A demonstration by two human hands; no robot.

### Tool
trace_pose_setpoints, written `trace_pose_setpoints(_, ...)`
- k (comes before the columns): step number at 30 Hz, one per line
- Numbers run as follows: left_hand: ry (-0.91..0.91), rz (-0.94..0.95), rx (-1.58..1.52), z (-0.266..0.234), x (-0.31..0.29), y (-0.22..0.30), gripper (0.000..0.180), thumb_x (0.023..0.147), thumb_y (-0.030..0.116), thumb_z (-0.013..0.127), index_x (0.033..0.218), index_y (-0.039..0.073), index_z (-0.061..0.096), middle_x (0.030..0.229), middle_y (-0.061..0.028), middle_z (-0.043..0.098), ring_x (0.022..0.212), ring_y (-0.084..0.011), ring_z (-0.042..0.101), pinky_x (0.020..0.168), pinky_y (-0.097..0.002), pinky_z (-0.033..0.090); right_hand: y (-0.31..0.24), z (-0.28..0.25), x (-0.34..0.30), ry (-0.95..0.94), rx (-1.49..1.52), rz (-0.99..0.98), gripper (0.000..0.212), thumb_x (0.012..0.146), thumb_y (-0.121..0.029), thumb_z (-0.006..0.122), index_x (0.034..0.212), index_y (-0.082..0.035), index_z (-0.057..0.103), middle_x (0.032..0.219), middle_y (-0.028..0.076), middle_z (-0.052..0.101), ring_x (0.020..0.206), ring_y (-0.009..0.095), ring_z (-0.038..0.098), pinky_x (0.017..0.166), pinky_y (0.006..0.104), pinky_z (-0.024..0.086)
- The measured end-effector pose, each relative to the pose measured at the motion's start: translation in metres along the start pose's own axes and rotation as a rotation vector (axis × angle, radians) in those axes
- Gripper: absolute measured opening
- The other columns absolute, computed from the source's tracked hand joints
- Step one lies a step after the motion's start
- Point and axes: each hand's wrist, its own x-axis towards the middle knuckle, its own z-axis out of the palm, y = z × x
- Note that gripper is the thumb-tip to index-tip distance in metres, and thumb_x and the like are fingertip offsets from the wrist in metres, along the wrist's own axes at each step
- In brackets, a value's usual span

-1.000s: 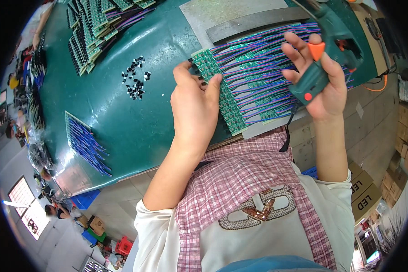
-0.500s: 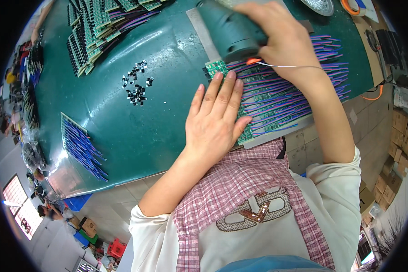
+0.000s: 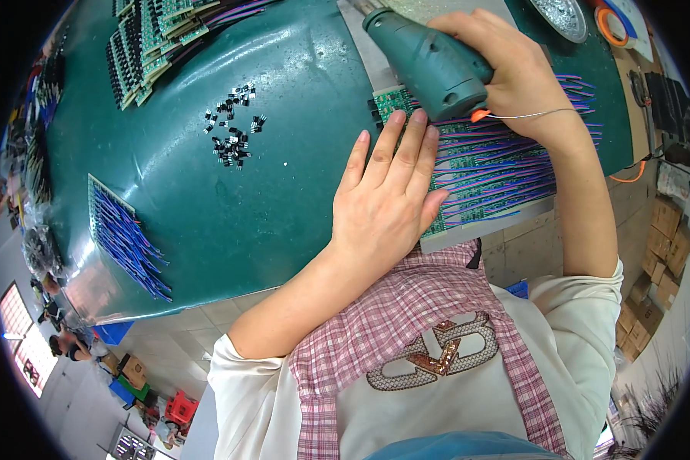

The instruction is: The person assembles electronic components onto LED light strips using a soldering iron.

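My left hand (image 3: 383, 188) lies flat, fingers stretched and slightly apart, on the left end of a panel of green circuit boards (image 3: 395, 100). Rows of blue, purple and pink wires (image 3: 498, 172) run from these boards to the right. Gripped in my right hand (image 3: 514, 65) above the far part of the panel is a dark green gun-shaped tool (image 3: 429, 65). A thin pale wire meets an orange piece (image 3: 480, 115) on the tool's near end. My right palm hides the handle, and I cannot make out its working tip.
Small black three-legged components (image 3: 230, 146) lie scattered left of my hand. A wired board (image 3: 115, 222) rests at the table's left, and stacked circuit boards (image 3: 149, 54) stand at the far left. A metal dish (image 3: 561, 19) and an orange tape roll (image 3: 612, 27) sit far right.
The view has shifted, so both hands and the panel appear farther right. My right hand and the tool sit slightly lower in view; the left hand still presses flat on the boards.
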Motion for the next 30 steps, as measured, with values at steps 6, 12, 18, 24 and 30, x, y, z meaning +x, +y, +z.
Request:
trace_pose_setpoints(6,0.01,-0.002,0.01,0.003,0.002,-0.002,0.068,0.083,0.036,0.071,0.14,0.005,0.052,0.143,-0.0118,0.05,0.135,-0.0299,0.045,0.112,-0.0456,0.033,-0.008,-0.005,0.004,-0.18,-0.157,0.02,0.047,0.074,-0.009,0.075,0.119,-0.006,0.061,0.109,0.014,0.066,0.101,0.029,0.062,0.087,0.0362,0.049)
trace_pose_setpoints(12,0.067,0.057,-0.262,0.0,-0.006,-0.022,0.053,0.086,0.02,0.069,0.133,0.001,0.056,0.144,-0.0169,0.049,0.136,-0.0345,0.043,0.111,-0.0485,0.035,-0.009,-0.013,-0.019,0.131,0.233,0.094,0.045,0.08,-0.009,0.072,0.122,-0.001,0.057,0.11,0.017,0.066,0.101,0.031,0.065,0.087,0.038,0.051)
trace_pose_setpoints(18,-0.143,-0.767,-1.093,-0.036,-0.041,-0.008,0.018,0.1,0.008,0.057,0.114,-0.002,0.062,0.079,-0.0062,0.065,0.059,-0.0052,0.056,0.05,-0.0204,0.044,-0.039,-0.062,-0.117,0.223,0.384,0.437,0.038,0.094,-0.023,0.063,0.124,0.0,0.06,0.101,0.012,0.068,0.077,0.015,0.064,0.067,0.0277,0.049)
trace_pose_setpoints(24,-0.318,-0.669,-0.916,-0.026,-0.036,0.002,0.017,0.1,0.013,0.058,0.096,-0.003,0.062,0.068,-0.0049,0.065,0.05,-0.0069,0.056,0.044,-0.0215,0.041,-0.093,0.003,-0.209,0.315,1.081,0.857,0.065,0.082,-0.032,0.076,0.132,0.001,0.05,0.085,0.013,0.066,0.074,0.018,0.063,0.065,0.0301,0.049)
trace_pose_setpoints(30,-0.494,-0.883,-0.955,-0.036,-0.029,0.005,0.02,0.097,0.013,0.06,0.087,-0.005,0.062,0.062,-0.0066,0.064,0.049,-0.01,0.059,0.045,-0.0255,0.044,-0.122,0.041,-0.259,0.208,1.169,0.797,0.045,0.085,-0.017,0.069,0.123,0.002,0.054,0.079,0.011,0.065,0.072,0.017,0.062,0.065,0.0297,0.049)
